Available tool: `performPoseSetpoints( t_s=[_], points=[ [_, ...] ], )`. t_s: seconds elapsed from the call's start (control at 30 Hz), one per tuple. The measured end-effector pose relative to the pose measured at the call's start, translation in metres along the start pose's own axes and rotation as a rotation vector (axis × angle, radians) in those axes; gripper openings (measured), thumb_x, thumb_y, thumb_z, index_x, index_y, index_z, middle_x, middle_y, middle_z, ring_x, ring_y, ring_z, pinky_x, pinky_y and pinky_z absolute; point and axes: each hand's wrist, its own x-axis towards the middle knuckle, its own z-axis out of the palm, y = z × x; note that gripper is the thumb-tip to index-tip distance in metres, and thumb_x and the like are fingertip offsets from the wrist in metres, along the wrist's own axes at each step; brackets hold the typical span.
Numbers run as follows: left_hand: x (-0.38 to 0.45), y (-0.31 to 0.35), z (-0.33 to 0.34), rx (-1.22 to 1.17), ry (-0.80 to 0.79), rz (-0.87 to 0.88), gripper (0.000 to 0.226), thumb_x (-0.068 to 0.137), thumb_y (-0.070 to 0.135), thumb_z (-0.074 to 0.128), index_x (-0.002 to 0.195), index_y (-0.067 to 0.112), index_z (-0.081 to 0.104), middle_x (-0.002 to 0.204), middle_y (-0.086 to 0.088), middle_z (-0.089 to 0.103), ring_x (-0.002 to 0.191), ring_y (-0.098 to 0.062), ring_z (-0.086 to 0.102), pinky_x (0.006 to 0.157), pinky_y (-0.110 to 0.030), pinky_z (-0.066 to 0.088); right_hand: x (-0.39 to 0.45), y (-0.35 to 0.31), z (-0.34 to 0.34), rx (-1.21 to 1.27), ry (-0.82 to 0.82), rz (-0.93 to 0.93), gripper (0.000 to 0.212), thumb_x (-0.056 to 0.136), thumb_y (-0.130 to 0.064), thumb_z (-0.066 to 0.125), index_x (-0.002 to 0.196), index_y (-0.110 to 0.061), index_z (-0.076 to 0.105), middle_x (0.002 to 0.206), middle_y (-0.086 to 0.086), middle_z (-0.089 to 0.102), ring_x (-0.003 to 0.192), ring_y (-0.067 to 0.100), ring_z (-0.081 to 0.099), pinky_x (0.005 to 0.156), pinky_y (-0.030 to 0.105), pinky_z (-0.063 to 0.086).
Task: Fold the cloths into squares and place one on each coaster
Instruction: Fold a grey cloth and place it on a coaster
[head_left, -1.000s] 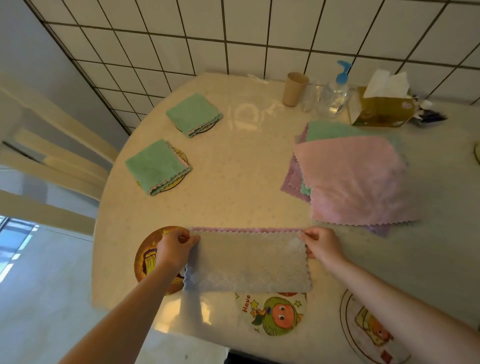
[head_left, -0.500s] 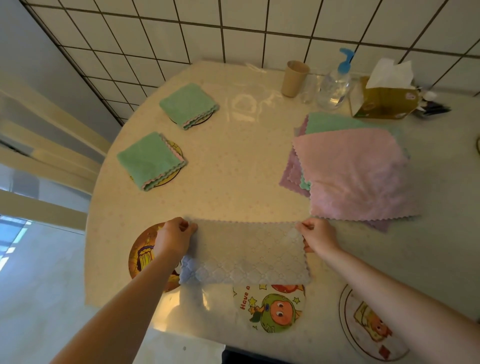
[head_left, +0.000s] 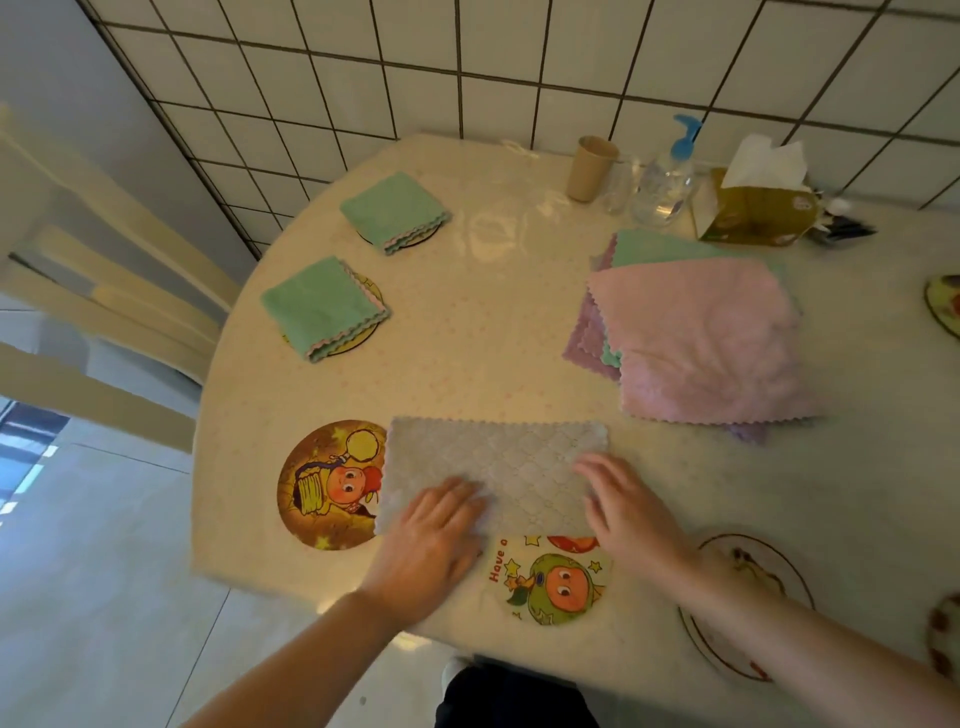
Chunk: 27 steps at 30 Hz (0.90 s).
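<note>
A grey cloth (head_left: 498, 457), folded in half into a long rectangle, lies flat at the near edge of the table. My left hand (head_left: 431, 540) rests flat on its near left part, fingers straight. My right hand (head_left: 628, 509) presses flat on its right end. The cloth overlaps a brown cartoon coaster (head_left: 324, 486) on its left and a green-fruit coaster (head_left: 553, 582) in front. Two green folded cloths (head_left: 322, 306) (head_left: 392, 210) sit on coasters at the far left. A stack of unfolded cloths (head_left: 701, 338), pink on top, lies at the right.
Against the tiled wall stand a paper cup (head_left: 589, 166), a pump bottle (head_left: 667, 179) and a tissue box (head_left: 753, 208). More coasters (head_left: 748, 597) lie near the right front edge and far right (head_left: 943, 306). A chair (head_left: 104, 291) stands beyond the table's left edge.
Both hands let go of the cloth's far corners, slid toward me, and now lie flat on the folded cloth. The view has shifted a little.
</note>
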Motion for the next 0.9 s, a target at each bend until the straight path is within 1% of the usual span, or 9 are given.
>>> performPoseSetpoints(
  t_s=[0.07, 0.13, 0.23, 0.4, 0.5, 0.57, 0.63, 0.77, 0.9],
  points=[
    [-0.014, 0.011, 0.023, 0.113, -0.134, 0.095, 0.055, 0.098, 0.051, 0.032, 0.147, 0.025, 0.031, 0.156, 0.003, 0.026, 0.145, -0.021, 0.021, 0.115, -0.045, 0.027, -0.027, -0.009, 0.015, -0.117, -0.168, -0.191, 0.063, 0.090, 0.003, 0.045, 0.146, -0.018, 0.027, 0.154, -0.005, 0.020, 0.141, 0.011, 0.017, 0.116, 0.034, 0.017],
    [-0.018, 0.012, 0.035, 0.195, -0.188, 0.076, 0.061, 0.097, 0.053, 0.032, 0.150, 0.025, 0.023, 0.158, 0.003, 0.020, 0.144, -0.023, 0.018, 0.114, -0.048, 0.027, -0.040, -0.012, 0.018, -0.201, -0.285, -0.250, 0.083, 0.083, 0.017, 0.034, 0.150, -0.022, 0.003, 0.152, -0.010, -0.011, 0.142, 0.010, -0.010, 0.114, 0.036, -0.008],
    [-0.025, 0.003, 0.037, 0.198, -0.216, 0.045, 0.063, 0.096, 0.052, 0.032, 0.152, 0.026, 0.017, 0.158, 0.005, 0.015, 0.145, -0.024, 0.013, 0.114, -0.042, 0.009, -0.046, -0.010, 0.011, -0.281, -0.320, -0.268, 0.091, 0.080, 0.022, 0.031, 0.149, -0.021, -0.008, 0.152, -0.008, -0.021, 0.141, 0.012, -0.018, 0.113, 0.033, -0.012],
    [-0.045, -0.012, 0.024, 0.126, -0.221, -0.061, 0.060, 0.098, 0.050, 0.024, 0.152, 0.030, 0.005, 0.158, 0.011, -0.001, 0.145, -0.020, -0.008, 0.114, -0.034, -0.010, -0.051, 0.008, 0.013, -0.383, -0.249, -0.345, 0.097, 0.073, 0.022, 0.049, 0.151, -0.015, 0.004, 0.158, 0.003, 0.001, 0.145, 0.023, 0.003, 0.118, 0.040, 0.013],
    [-0.058, -0.018, 0.021, 0.140, -0.200, -0.147, 0.058, 0.097, 0.050, 0.022, 0.151, 0.030, 0.015, 0.158, 0.010, 0.009, 0.146, -0.019, 0.004, 0.117, -0.036, -0.002, -0.043, 0.013, 0.014, -0.433, -0.247, -0.375, 0.094, 0.072, 0.012, 0.063, 0.149, -0.015, 0.017, 0.158, 0.005, 0.014, 0.144, 0.026, 0.016, 0.115, 0.040, 0.021],
    [-0.063, -0.016, 0.022, 0.156, -0.177, -0.216, 0.057, 0.097, 0.050, 0.023, 0.150, 0.030, 0.020, 0.157, 0.009, 0.014, 0.146, -0.018, 0.010, 0.119, -0.039, 0.007, -0.038, 0.011, 0.015, -0.468, -0.264, -0.384, 0.092, 0.061, 0.002, 0.077, 0.141, -0.015, 0.034, 0.148, 0.007, 0.036, 0.135, 0.028, 0.037, 0.105, 0.043, 0.039],
    [-0.062, -0.009, 0.019, 0.181, -0.158, -0.263, 0.056, 0.097, 0.049, 0.023, 0.148, 0.029, 0.026, 0.156, 0.008, 0.021, 0.145, -0.021, 0.018, 0.114, -0.044, 0.013, -0.034, 0.012, 0.014, -0.476, -0.261, -0.408, 0.090, 0.053, -0.003, 0.082, 0.133, -0.015, 0.042, 0.138, 0.006, 0.047, 0.124, 0.028, 0.047, 0.094, 0.042, 0.049],
    [-0.054, 0.005, 0.017, 0.210, -0.125, -0.354, 0.051, 0.094, 0.043, 0.031, 0.139, 0.024, 0.045, 0.147, 0.002, 0.044, 0.136, -0.026, 0.039, 0.107, -0.048, 0.032, -0.028, 0.015, 0.002, -0.446, -0.276, -0.475, 0.085, 0.058, 0.000, 0.077, 0.134, -0.016, 0.041, 0.138, 0.004, 0.046, 0.124, 0.027, 0.047, 0.093, 0.041, 0.049],
    [-0.039, 0.021, 0.021, 0.197, -0.121, -0.496, 0.052, 0.077, 0.023, 0.070, 0.127, 0.021, 0.058, 0.135, 0.000, 0.056, 0.130, -0.029, 0.047, 0.106, -0.051, 0.037, -0.019, 0.015, -0.003, -0.462, -0.316, -0.523, 0.073, 0.067, -0.002, 0.072, 0.132, -0.016, 0.040, 0.140, 0.007, 0.044, 0.127, 0.029, 0.042, 0.096, 0.042, 0.046]
  ],
)
